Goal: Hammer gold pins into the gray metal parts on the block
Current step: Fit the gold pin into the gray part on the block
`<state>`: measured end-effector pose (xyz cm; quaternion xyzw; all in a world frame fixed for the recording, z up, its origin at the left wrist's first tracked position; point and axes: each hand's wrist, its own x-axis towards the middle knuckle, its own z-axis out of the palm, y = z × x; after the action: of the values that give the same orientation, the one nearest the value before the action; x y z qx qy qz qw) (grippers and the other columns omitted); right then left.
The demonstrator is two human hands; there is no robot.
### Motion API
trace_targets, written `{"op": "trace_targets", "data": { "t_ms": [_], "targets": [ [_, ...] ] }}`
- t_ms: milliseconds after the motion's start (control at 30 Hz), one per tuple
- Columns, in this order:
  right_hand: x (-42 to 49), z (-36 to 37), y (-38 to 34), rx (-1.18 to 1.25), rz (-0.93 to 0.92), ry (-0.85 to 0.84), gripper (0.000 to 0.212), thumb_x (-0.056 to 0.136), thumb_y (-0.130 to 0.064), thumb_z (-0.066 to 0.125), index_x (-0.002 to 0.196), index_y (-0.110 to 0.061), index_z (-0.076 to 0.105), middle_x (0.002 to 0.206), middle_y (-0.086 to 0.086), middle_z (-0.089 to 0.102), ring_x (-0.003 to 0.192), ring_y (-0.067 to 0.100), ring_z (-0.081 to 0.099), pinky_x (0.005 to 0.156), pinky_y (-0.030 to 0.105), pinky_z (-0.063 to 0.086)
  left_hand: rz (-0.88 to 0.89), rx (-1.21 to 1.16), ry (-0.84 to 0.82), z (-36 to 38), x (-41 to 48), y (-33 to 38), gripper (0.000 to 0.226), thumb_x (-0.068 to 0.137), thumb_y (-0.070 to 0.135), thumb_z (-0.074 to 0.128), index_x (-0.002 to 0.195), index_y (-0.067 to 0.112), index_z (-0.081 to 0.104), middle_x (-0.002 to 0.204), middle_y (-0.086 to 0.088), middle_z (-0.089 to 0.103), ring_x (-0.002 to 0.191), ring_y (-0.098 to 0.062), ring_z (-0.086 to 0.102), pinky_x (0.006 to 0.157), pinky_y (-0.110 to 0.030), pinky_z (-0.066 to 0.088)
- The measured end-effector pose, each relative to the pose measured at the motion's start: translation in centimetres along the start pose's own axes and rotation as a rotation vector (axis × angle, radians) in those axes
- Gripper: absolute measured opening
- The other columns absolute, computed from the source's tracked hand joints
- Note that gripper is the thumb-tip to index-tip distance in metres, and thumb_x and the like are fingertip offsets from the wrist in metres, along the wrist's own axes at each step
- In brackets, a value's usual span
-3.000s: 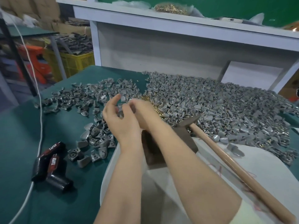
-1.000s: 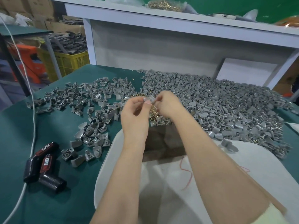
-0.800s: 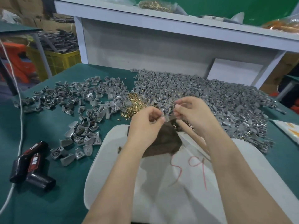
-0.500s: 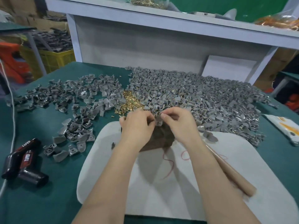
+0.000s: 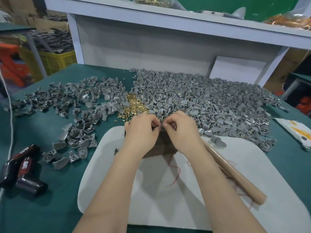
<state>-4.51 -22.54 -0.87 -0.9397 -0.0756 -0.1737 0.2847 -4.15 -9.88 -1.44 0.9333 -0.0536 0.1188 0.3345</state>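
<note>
Left hand (image 5: 143, 130) and right hand (image 5: 182, 130) pinch one small gray metal part (image 5: 161, 125) above the dark brown block (image 5: 162, 145), frame centre. Recommend seating it flat and steady before hammering.

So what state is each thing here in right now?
Left hand: fingers curled, pinching the gray part.
Right hand: pinching the same part.
Block: on the white pad, mostly hidden under the hands.
Hammer: lying on the pad, unheld.
Gold pins: loose heap.
Power tool: lying idle.
</note>
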Motion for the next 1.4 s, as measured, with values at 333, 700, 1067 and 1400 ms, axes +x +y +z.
{"op": "trace_targets", "data": {
  "t_ms": [333, 700, 1067, 1400],
  "targets": [
    [-0.1, 0.1, -0.4, 0.018, 0.082, 0.014, 0.01, 0.088, -0.017, 0.061, 0.088, -0.013, 0.07, 0.096, -0.001, 0.059, 0.089, 0.017, 0.055, 0.078, 0.021, 0.036, 0.015, -0.01, -0.003, -0.3, -0.1, 0.2, 0.003, 0.087, 0.026, 0.064, 0.086, 0.026, 0.066, 0.096, 0.007, 0.065, 0.102, -0.021, 0.058, 0.092, -0.041, 0.043],
    [0.3, 0.0, -0.7, -0.053, 0.096, -0.017, 0.009, 0.088, -0.019, 0.061, 0.086, -0.016, 0.069, 0.097, 0.002, 0.058, 0.092, 0.022, 0.056, 0.081, 0.027, 0.039, 0.012, -0.01, -0.001, -0.3, -0.2, 0.3, 0.003, 0.086, 0.024, 0.064, 0.087, 0.024, 0.067, 0.095, 0.008, 0.064, 0.102, -0.023, 0.057, 0.092, -0.042, 0.044],
    [-0.5, -3.3, 3.0, -0.3, 0.371, -0.144, 0.035, 0.093, -0.048, 0.049, 0.093, -0.016, 0.062, 0.09, 0.006, 0.063, 0.084, 0.027, 0.06, 0.076, 0.033, 0.049, -0.025, -0.02, -0.01, -0.4, -0.3, 0.4, 0.01, 0.086, 0.028, 0.064, 0.077, 0.031, 0.06, 0.095, 0.01, 0.065, 0.102, -0.019, 0.057, 0.092, -0.04, 0.041],
    [-1.0, -5.8, 2.4, -0.113, 0.277, -0.129, 0.021, 0.091, -0.025, 0.057, 0.11, -0.019, 0.051, 0.094, 0.008, 0.068, 0.081, 0.027, 0.065, 0.068, 0.033, 0.049, -0.052, -0.016, -0.019, -0.7, -0.5, 0.7, 0.01, 0.087, 0.027, 0.063, 0.079, 0.029, 0.059, 0.093, 0.006, 0.066, 0.098, -0.02, 0.059, 0.091, -0.04, 0.045]
  ]
}}
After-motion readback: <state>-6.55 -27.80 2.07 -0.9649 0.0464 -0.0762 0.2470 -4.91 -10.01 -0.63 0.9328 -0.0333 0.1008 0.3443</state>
